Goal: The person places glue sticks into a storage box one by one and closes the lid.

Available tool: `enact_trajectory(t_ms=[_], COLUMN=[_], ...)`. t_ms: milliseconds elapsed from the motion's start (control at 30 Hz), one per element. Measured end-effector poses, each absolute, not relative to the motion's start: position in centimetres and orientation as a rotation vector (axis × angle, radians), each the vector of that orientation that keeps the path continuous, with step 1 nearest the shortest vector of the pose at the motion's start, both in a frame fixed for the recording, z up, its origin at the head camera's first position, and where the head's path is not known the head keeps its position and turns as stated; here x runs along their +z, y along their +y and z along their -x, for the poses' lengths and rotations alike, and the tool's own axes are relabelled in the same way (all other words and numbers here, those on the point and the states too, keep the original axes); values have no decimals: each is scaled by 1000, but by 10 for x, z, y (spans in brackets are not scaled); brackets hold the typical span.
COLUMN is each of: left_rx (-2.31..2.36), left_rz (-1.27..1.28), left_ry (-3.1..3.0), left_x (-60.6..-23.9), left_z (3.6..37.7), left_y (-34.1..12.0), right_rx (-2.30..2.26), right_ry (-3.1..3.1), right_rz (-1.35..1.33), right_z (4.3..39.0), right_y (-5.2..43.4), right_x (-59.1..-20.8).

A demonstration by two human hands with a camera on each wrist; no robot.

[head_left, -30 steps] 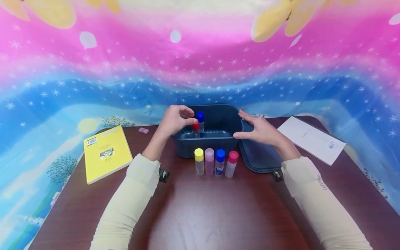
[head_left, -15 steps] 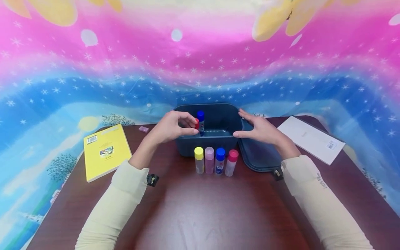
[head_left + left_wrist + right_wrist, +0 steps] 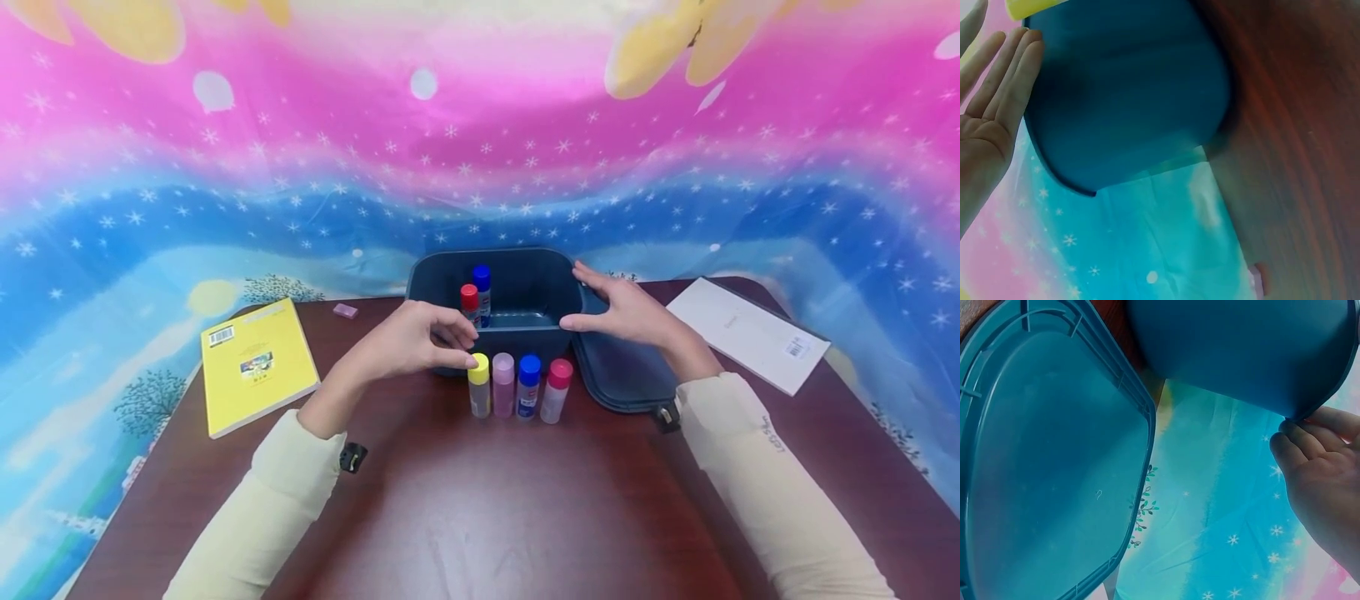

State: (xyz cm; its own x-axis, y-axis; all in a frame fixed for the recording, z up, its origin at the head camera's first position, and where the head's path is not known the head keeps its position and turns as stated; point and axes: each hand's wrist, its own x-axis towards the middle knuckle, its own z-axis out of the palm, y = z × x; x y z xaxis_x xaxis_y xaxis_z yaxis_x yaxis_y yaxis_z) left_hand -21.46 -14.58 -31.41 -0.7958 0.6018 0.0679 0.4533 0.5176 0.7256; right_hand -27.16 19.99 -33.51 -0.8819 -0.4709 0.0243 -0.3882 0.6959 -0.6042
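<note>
fingers of my left hand [image 3: 408, 342] relaxed and empty, tips just reaching the yellow-capped glue stick [image 3: 478, 385] standing before the dark blue plastic bin [image 3: 525, 287] mid-table; my right hand [image 3: 626, 312] rests straight-fingered on the bin's right rim.

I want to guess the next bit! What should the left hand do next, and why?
Probably close on the yellow-capped tube. The left hand holds nothing, and its fingertips sit right beside that yellow cap. Four tubes stand in a row in front of the blue bin, two stand inside it, and the right hand rests on the bin's right rim.
</note>
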Motion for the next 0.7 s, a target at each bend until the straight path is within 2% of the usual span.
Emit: enact_trajectory(t_ms=[533,700], left_rx=[1177,1148], left_rz=[-764,-807], left_ry=[2563,2587], left_x=[-335,-340], left_z=[204,204], left_y=[-138,-136], right_rx=[-963,-969], right_ry=[2787,2793], right_rz=[725,714], right_z=[271,271], right_y=[201,200], right_x=[-337,-338])
